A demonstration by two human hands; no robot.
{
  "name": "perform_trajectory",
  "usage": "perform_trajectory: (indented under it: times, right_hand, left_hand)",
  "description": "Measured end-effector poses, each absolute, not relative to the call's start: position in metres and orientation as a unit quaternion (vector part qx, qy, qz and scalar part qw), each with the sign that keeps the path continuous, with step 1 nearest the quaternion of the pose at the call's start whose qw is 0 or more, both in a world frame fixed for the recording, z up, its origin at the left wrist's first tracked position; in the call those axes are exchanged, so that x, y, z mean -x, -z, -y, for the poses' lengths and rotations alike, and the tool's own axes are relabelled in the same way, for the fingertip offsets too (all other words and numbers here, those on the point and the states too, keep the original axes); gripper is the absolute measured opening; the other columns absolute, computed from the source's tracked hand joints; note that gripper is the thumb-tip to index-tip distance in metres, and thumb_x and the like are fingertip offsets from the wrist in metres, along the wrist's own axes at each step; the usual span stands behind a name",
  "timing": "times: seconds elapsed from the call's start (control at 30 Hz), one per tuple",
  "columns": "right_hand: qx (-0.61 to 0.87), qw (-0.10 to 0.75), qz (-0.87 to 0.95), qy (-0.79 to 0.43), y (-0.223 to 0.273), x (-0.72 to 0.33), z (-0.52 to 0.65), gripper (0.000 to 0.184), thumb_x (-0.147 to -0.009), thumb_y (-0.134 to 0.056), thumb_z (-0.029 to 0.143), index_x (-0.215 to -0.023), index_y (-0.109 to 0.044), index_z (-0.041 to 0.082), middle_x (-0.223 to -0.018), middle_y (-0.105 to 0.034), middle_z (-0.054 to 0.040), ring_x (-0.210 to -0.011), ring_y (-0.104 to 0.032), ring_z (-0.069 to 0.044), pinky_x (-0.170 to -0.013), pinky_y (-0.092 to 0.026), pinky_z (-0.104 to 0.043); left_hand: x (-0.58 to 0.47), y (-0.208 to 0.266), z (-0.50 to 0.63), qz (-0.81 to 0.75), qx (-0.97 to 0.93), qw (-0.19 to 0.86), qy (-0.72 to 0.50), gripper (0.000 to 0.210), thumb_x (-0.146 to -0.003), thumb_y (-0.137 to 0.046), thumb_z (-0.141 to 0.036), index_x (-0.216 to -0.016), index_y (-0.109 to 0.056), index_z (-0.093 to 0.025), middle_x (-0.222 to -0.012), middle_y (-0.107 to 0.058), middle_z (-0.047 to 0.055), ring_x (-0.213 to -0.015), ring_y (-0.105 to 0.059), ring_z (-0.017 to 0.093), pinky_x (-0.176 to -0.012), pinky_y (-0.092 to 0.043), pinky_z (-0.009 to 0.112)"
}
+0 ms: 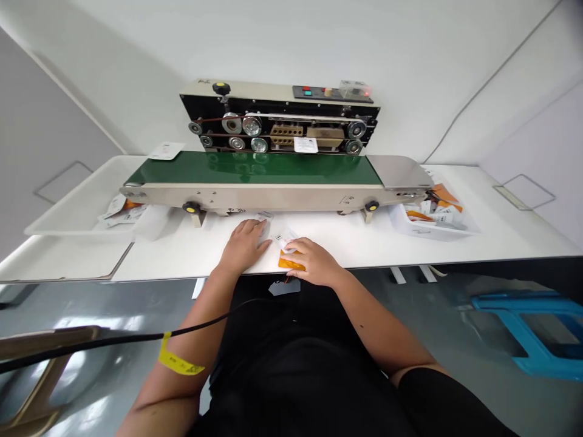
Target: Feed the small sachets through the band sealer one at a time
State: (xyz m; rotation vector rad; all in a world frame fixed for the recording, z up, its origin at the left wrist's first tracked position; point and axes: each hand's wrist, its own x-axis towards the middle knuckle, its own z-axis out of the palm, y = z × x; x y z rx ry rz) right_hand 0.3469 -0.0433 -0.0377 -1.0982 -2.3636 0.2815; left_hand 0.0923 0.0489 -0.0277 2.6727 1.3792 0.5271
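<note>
The right hand point(315, 262) had its fingers closed on an orange packet point(285, 263) near the front edge of the white tabletop point(346, 243); the left hand point(245, 246) lay thumb-apart over a clear packet point(265, 216). Behind stood a roller machine point(264, 92) and green belt point(273, 173) (glossy enough for reflections), between a left bin point(86, 185) and right bin point(435, 232). A pale wall point(410, 54) rose beyond; a blue stool point(505, 328) stood on grey floor point(155, 303).

There were two hands point(245, 246), one machine point(277, 106), one green belt point(255, 170), two white bins point(449, 233), three yellow-centred knobs point(372, 207), one blue stool point(514, 334).
</note>
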Motion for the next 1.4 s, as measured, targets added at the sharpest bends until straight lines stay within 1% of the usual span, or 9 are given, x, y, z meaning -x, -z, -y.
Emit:
perform_trajectory:
  times: [0.13, 0.33, 0.47, 0.63, 0.83, 1.0, 1.1, 1.23, 1.4]
  right_hand:
    - [0.429, 0.352, 0.824, -0.115, 0.044, -0.351, 0.038, 0.027, -0.104, -0.067, 0.027, -0.128, -0.078, 0.031, -0.134, -0.074, -0.0052, -0.126, -0.066, -0.024, -0.108, -0.058, -0.044]
    - [0.472, 0.433, 0.761, -0.098, 0.048, -0.35, 0.036, 0.028, -0.104, -0.066, 0.021, -0.127, -0.078, 0.031, -0.128, -0.078, -0.0044, -0.121, -0.071, -0.023, -0.107, -0.06, -0.042]
    - [0.472, 0.485, 0.724, -0.133, 0.044, -0.354, 0.037, 0.026, -0.106, -0.064, 0.025, -0.126, -0.079, 0.03, -0.127, -0.079, -0.0044, -0.12, -0.074, -0.021, -0.109, -0.06, -0.04]
    - [0.418, 0.47, 0.752, -0.195, 0.046, -0.355, 0.035, 0.028, -0.104, -0.068, 0.026, -0.129, -0.078, 0.03, -0.13, -0.078, -0.0032, -0.132, -0.069, -0.022, -0.118, -0.055, -0.043]
    - [0.376, 0.422, 0.791, -0.234, 0.042, -0.355, 0.034, 0.032, -0.099, -0.074, 0.029, -0.13, -0.078, 0.027, -0.138, -0.074, -0.0072, -0.14, -0.063, -0.025, -0.123, -0.05, -0.047]
    - [0.402, 0.458, 0.738, -0.289, 0.038, -0.362, 0.036, 0.025, -0.102, -0.065, 0.028, -0.121, -0.081, 0.028, -0.139, -0.073, -0.0065, -0.141, -0.061, -0.025, -0.123, -0.048, -0.048]
    - [0.457, 0.554, 0.605, -0.345, 0.044, -0.366, 0.033, 0.024, -0.102, -0.068, 0.042, -0.118, -0.081, 0.029, -0.129, -0.076, -0.0065, -0.129, -0.069, -0.025, -0.119, -0.051, -0.048]
    - [0.456, 0.695, 0.347, -0.434, 0.052, -0.371, 0.026, 0.041, -0.093, -0.075, 0.06, -0.12, -0.073, 0.029, -0.126, -0.076, -0.0059, -0.116, -0.074, -0.025, -0.102, -0.063, -0.05]
    - [0.423, 0.708, 0.28, -0.492, 0.044, -0.373, 0.024, 0.051, -0.089, -0.077, 0.065, -0.126, -0.065, 0.031, -0.122, -0.075, -0.0058, -0.104, -0.077, -0.025, -0.085, -0.068, -0.046]
  left_hand:
    - [-0.091, 0.031, -0.057, -0.456, -0.872, 0.061, -0.165, 0.062, -0.101, -0.058, -0.046, -0.157, -0.05, -0.019, -0.165, -0.049, 0.014, -0.154, -0.042, 0.036, -0.128, -0.037, 0.054]
    - [-0.087, 0.033, -0.063, -0.447, -0.872, 0.078, -0.184, 0.053, -0.103, -0.053, -0.044, -0.15, -0.057, -0.018, -0.144, -0.067, 0.015, -0.134, -0.062, 0.035, -0.117, -0.05, 0.051]
    - [-0.089, 0.032, -0.054, -0.415, -0.89, 0.042, -0.182, 0.059, -0.105, -0.051, -0.045, -0.157, -0.051, -0.018, -0.154, -0.06, 0.017, -0.141, -0.058, 0.037, -0.119, -0.048, 0.054]
    - [-0.094, 0.029, -0.032, -0.293, -0.943, 0.025, -0.158, 0.081, -0.104, -0.054, -0.061, -0.171, -0.03, -0.022, -0.175, -0.036, 0.012, -0.163, -0.031, 0.037, -0.132, -0.029, 0.057]
    - [-0.097, 0.025, -0.027, -0.273, -0.951, 0.069, -0.128, 0.064, -0.11, -0.044, -0.06, -0.165, -0.045, -0.027, -0.166, -0.052, 0.009, -0.155, -0.047, 0.032, -0.13, -0.034, 0.057]
    - [-0.098, 0.026, -0.027, -0.306, -0.942, 0.068, -0.122, 0.059, -0.112, -0.038, -0.057, -0.16, -0.052, -0.026, -0.164, -0.053, 0.008, -0.155, -0.046, 0.032, -0.128, -0.036, 0.058]
    - [-0.098, 0.025, -0.026, -0.312, -0.941, 0.062, -0.115, 0.058, -0.111, -0.04, -0.056, -0.159, -0.054, -0.027, -0.166, -0.051, 0.008, -0.156, -0.046, 0.032, -0.129, -0.036, 0.058]
    - [-0.098, 0.026, -0.025, -0.313, -0.943, 0.05, -0.104, 0.058, -0.11, -0.042, -0.056, -0.159, -0.055, -0.026, -0.167, -0.05, 0.008, -0.155, -0.046, 0.032, -0.129, -0.035, 0.055]
    - [-0.094, 0.025, -0.021, -0.286, -0.949, 0.015, -0.131, 0.072, -0.109, -0.043, -0.062, -0.167, -0.04, -0.02, -0.176, -0.033, 0.013, -0.163, -0.03, 0.038, -0.132, -0.025, 0.059]
